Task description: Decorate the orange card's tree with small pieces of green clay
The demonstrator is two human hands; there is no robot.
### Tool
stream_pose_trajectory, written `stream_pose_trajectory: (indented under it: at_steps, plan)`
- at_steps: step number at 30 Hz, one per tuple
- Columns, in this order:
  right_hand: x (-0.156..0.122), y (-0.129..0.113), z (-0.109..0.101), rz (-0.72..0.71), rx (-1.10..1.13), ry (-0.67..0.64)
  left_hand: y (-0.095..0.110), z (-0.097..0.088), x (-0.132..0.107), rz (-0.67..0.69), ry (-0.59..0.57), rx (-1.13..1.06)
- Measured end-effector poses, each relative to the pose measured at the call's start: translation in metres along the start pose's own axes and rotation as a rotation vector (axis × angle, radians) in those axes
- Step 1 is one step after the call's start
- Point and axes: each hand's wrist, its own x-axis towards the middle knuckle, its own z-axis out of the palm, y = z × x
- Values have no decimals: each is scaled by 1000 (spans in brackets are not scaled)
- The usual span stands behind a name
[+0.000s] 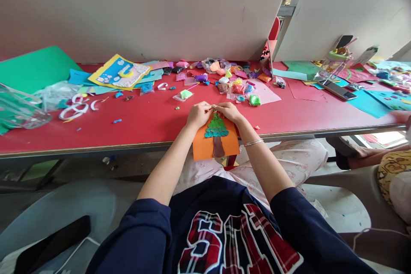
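Note:
An orange card (pixel 199 147) hangs partly over the table's front edge in front of me. On it is a clay tree with a crown (pixel 216 127) shading from light green to teal and a brown trunk (pixel 218 147). My left hand (pixel 199 114) and my right hand (pixel 227 111) meet at the card's top, just above the crown. Both have their fingers pinched together, fingertips nearly touching. Whatever tiny piece lies between them is too small to make out. A bracelet circles my right wrist.
On the red table (pixel 154 124), bagged and loose clay lumps (pixel 237 87) lie beyond my hands. A yellow-framed picture (pixel 120 72), white strips (pixel 75 109) and a clear container (pixel 22 109) are leftward. To the right are a phone (pixel 337 90), papers and another person's arm.

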Motion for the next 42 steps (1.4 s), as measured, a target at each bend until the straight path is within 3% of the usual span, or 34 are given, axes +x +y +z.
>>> stream_pose_trajectory:
  at_steps: [7, 12, 22, 36, 42]
  plan:
    - [0, 1, 2, -29, -7, 108, 2, 1, -1, 39, 40, 94]
    - [-1, -1, 2, -3, -1, 177, 3, 0, -3, 18, 71, 31]
    - [0, -1, 0, 43, 50, 18, 5, 0, -3, 34, 48, 44]
    - [-5, -1, -3, -118, 86, 48, 5, 1, -3, 26, 45, 53]
    - [-4, -1, -2, -69, 100, 38, 4, 2, -4, 53, 49, 73]
